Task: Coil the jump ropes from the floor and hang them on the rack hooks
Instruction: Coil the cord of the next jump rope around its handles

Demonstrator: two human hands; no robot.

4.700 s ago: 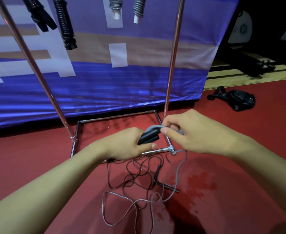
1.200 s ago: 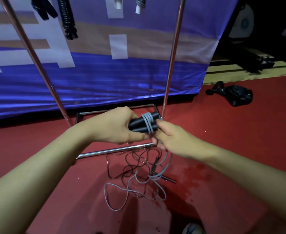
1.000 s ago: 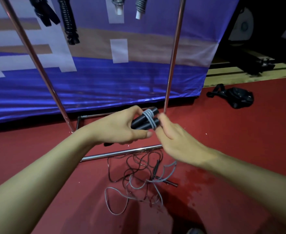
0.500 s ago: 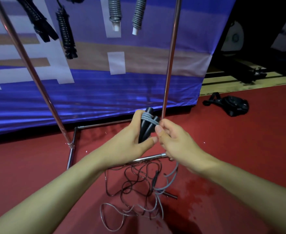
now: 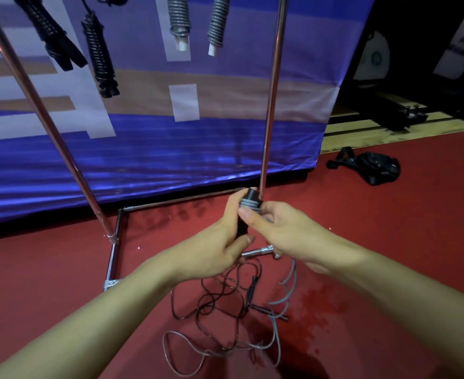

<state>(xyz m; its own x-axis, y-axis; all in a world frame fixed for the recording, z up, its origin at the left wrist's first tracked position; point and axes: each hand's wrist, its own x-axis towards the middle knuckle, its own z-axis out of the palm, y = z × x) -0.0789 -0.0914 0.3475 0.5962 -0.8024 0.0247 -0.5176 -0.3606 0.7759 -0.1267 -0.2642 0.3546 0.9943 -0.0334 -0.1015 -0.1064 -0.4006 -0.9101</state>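
My left hand (image 5: 211, 247) grips the black jump rope handles (image 5: 250, 198), held upright in front of the rack's right pole (image 5: 270, 105). Grey rope (image 5: 250, 205) is wound in a few turns around the handles near their top. My right hand (image 5: 282, 231) pinches that grey rope beside the handles. The loose rest of the grey rope (image 5: 277, 335) trails down to the red floor, tangled with a thin black jump rope (image 5: 219, 299). Coiled ropes hang at the top: two black (image 5: 99, 56) and two grey (image 5: 178, 23).
The metal rack base frame (image 5: 113, 258) lies on the red floor just beyond my hands, with a slanted left pole (image 5: 42, 110). A blue banner (image 5: 170, 149) hangs behind the rack. A black bag (image 5: 373, 166) lies on the floor at the right.
The handles have turned from lying sideways to standing upright. More grey rope is wound around them, and less of it lies loose on the floor. The view tilted up slightly.
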